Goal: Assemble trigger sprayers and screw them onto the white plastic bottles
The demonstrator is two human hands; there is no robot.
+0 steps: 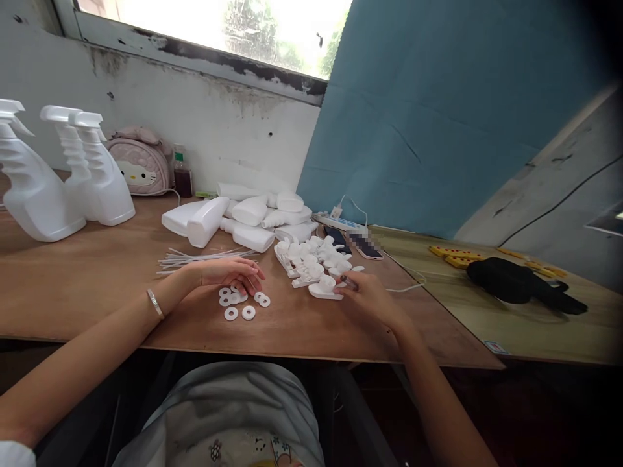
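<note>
1. A white wall (233,123) with dark marks stands at the back in the head view. A window (195,35) is up high, and a big blue cloth (403,130) hangs to the right.
2. The brown surface (316,334) is in front of the wall.
3. On its left side, three white spray bottles (109,191) stand up, near a pink bag (139,165).
4. White bottles (250,211) lie in a heap in the middle, with thin white sticks (180,259) in front.
5. Flat white rings (234,299) lie near the front edge. The left hand (226,271) is over them, with bent, loose fingers. I cannot tell if its grip has a ring.
6. White spray tops (306,259) sit in a pile to the right of the rings.
7. The right hand (370,297) has its fingers at the nearest spray top. I cannot tell if its grip is tight or just touching.
8. Two phones (337,239) lie behind the pile, to the right.
</note>
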